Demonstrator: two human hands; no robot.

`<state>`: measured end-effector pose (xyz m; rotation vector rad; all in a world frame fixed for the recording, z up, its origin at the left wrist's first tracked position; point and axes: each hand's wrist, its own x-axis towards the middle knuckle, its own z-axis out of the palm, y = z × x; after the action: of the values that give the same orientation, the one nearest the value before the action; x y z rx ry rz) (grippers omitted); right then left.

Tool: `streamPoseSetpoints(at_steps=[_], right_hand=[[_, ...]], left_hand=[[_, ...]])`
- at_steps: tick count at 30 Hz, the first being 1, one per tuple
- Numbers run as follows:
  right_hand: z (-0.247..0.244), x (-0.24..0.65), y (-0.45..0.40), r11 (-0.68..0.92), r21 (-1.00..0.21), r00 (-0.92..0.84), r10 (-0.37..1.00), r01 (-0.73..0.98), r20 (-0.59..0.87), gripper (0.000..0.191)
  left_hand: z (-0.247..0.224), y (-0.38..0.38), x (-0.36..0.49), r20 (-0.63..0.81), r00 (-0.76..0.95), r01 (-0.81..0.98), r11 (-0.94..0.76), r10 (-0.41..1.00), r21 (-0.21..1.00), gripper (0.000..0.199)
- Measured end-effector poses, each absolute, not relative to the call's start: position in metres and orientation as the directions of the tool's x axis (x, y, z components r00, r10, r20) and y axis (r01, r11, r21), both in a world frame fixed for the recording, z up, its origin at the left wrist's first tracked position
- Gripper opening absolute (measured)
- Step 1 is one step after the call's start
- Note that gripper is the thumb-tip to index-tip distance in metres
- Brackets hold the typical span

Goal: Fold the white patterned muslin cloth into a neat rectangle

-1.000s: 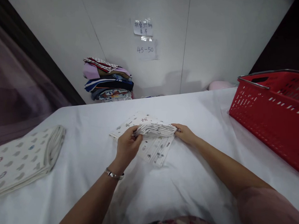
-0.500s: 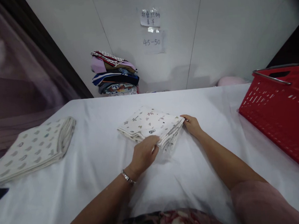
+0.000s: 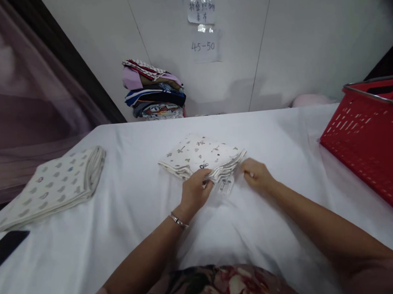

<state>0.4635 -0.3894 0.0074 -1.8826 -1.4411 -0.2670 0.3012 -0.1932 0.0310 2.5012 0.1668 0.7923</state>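
A white cloth with small printed figures (image 3: pixel 200 153) lies folded in layers at the middle of the white table. My left hand (image 3: pixel 196 190) pinches its near edge, thumb on top. A clear plastic piece hangs under the layers beside that hand. Just off the cloth's right corner is my right hand (image 3: pixel 256 174), its fingers curled together and slightly blurred; whether they hold anything is too small to tell. A second folded cloth with grey prints (image 3: pixel 57 182) rests on the left of the table.
At the right stands a red basket (image 3: pixel 368 132) with a metal handle. A stack of folded fabrics (image 3: pixel 155 89) is beyond the table's far edge, by the wall. Something dark and flat (image 3: pixel 8 249) lies at the left edge. A purple curtain hangs at the left.
My right hand has come away from the cloth's right corner and dropped slightly nearer me. My left hand still grips the near edge. The view has shifted a little.
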Motion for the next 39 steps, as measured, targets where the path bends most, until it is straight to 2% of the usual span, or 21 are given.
streamPoseSetpoints(at_steps=[2,3,5,8,12,19,23,29,32,35,37,39], right_hand=[[0.011,0.439,-0.390,0.066,-0.347,0.113,0.875,0.935,0.470,0.026],[0.011,0.429,-0.389,0.093,-0.316,0.054,0.902,0.944,0.428,0.030],[0.009,0.416,-0.384,0.066,-0.261,0.038,0.926,0.963,0.376,0.035],[0.001,0.411,-0.373,-0.014,-0.173,0.075,0.933,0.985,0.351,0.029],[0.000,0.407,-0.362,-0.010,-0.063,0.035,0.913,0.998,0.406,0.024],[0.032,0.383,-0.363,0.066,-0.027,-0.035,0.784,0.997,0.620,0.023],[0.041,0.379,-0.362,0.033,-0.041,0.005,0.711,0.999,0.703,0.026],[0.044,0.376,-0.360,0.040,-0.098,0.044,0.684,0.994,0.728,0.026],[0.047,0.378,-0.362,0.045,-0.150,0.082,0.667,0.988,0.741,0.027],[0.049,0.379,-0.363,0.046,-0.208,0.125,0.668,0.977,0.734,0.027],[0.049,0.379,-0.361,0.041,-0.251,0.162,0.664,0.967,0.730,0.025],[0.049,0.377,-0.360,0.036,-0.287,0.194,0.656,0.957,0.729,0.022]], left_hand=[[0.033,-0.194,0.303,0.510,0.818,-0.034,-0.862,0.267,0.505,0.031],[0.033,-0.195,0.303,0.506,0.821,-0.033,-0.862,0.265,0.506,0.031],[0.033,-0.196,0.303,0.497,0.827,-0.028,-0.864,0.262,0.502,0.031],[0.033,-0.198,0.303,0.486,0.836,-0.019,-0.871,0.255,0.491,0.032],[0.038,-0.199,0.302,0.493,0.829,-0.013,-0.872,0.264,0.489,0.031],[0.051,-0.200,0.291,0.470,0.852,-0.016,-0.886,0.230,0.463,0.030],[0.058,-0.203,0.281,0.398,0.889,0.016,-0.885,0.226,0.466,0.026],[0.066,-0.205,0.271,0.347,0.908,0.038,-0.871,0.234,0.489,0.024],[0.069,-0.205,0.265,0.337,0.931,-0.052,-0.862,0.141,0.504,0.037],[0.068,-0.206,0.262,0.322,0.943,-0.082,-0.879,0.084,0.469,0.055],[0.064,-0.210,0.264,0.327,0.937,-0.035,-0.901,0.121,0.431,0.054],[0.061,-0.213,0.267,0.339,0.923,0.031,-0.914,0.181,0.404,0.045]])
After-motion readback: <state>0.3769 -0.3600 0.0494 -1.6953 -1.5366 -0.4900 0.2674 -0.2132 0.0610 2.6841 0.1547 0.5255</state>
